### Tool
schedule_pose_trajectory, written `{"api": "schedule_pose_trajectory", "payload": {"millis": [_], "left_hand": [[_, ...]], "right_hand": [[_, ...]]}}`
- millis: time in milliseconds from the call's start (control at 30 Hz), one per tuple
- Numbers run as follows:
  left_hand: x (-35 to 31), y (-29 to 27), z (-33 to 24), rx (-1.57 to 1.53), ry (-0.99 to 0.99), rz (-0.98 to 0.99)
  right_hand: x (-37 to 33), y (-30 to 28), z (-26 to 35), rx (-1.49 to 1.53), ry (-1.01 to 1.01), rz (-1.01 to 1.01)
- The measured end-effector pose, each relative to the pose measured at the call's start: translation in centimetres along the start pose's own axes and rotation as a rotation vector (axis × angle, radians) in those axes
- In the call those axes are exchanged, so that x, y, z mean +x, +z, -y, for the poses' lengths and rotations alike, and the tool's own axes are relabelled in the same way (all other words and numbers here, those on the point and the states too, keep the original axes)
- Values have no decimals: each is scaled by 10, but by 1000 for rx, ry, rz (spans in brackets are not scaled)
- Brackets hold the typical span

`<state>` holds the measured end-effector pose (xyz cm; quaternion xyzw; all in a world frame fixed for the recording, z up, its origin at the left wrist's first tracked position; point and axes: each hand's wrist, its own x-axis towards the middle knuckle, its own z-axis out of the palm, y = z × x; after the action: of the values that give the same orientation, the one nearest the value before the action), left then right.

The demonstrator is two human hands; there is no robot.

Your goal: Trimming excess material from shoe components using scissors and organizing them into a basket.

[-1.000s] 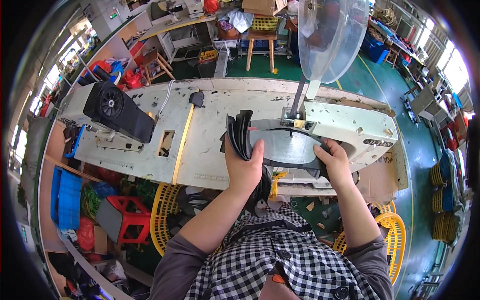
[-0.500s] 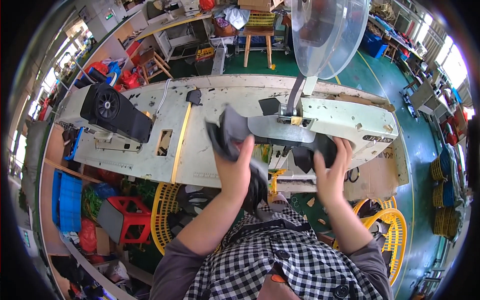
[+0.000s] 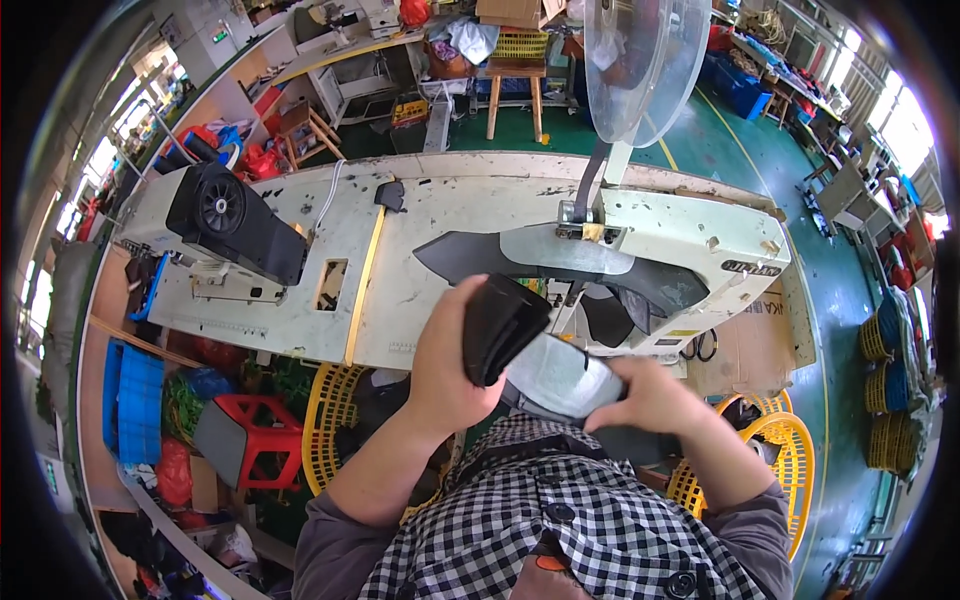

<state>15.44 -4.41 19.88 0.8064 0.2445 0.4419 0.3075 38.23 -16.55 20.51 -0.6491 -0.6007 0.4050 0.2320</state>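
Observation:
My left hand is closed around a bundle of black folded pieces, held up in front of my chest. Beside it, my right hand pinches the edge of a curved piece with a pale grey middle. Whether this piece joins the black bundle is hidden. Beyond both hands, a similar dark grey curved piece with a light grey centre lies across the sewing machine. One end of it rests toward the machine's body, and a dark flap hangs below.
A second sewing machine head stands at the left of the white worktable. A clear round shield rises behind the right machine. Yellow baskets flank my lap. A red stool is at lower left.
Both hands have drawn back from the machine toward my body. The curved piece lies spread across the machine, out of my hands. My right hand has taken hold of the pale-centred piece.

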Motion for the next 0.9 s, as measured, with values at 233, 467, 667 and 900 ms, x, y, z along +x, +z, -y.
{"api": "schedule_pose_trajectory", "payload": {"millis": [233,467,667,900], "left_hand": [[31,38,16,-368,-245,-454],[34,59,37,-553,-416,-481],[47,65,52,-497,-383,-496],[31,53,33,-529,-546,-524]], "right_hand": [[32,-50,3,440,13,-388],[64,-26,-35,724,60,-532],[76,-37,-23,816,246,-535],[49,-13,-90,1183,-2,185]]}}
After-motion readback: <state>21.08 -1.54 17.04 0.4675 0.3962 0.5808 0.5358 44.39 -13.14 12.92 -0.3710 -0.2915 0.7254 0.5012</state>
